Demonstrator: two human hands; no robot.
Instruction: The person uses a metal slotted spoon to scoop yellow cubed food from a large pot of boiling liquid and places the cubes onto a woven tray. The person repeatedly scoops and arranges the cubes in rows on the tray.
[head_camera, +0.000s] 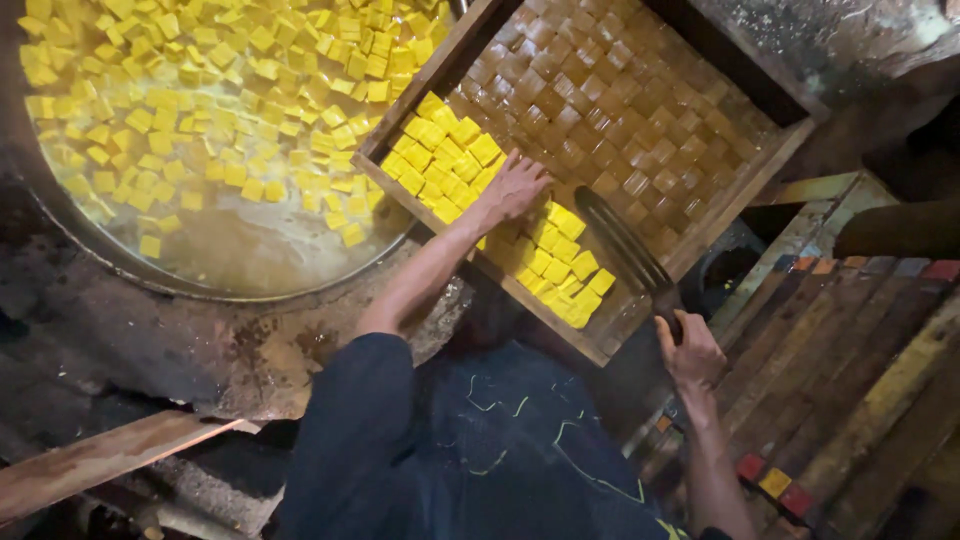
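Dark blue trousers fill the near view, and above them the right hand has its grip closed round the handle of a long flat blade lying over the wooden tray. The left hand lies open, holding nothing, fingers spread on the yellow cubes at the tray's near edge, beside the brown cubes. Judging by this, cubes are being moved between the tray and the big pan of floating yellow cubes, with the blade needing to slide flat under a row.

Left hand stretched forward, fingers spread; right hand fisted.
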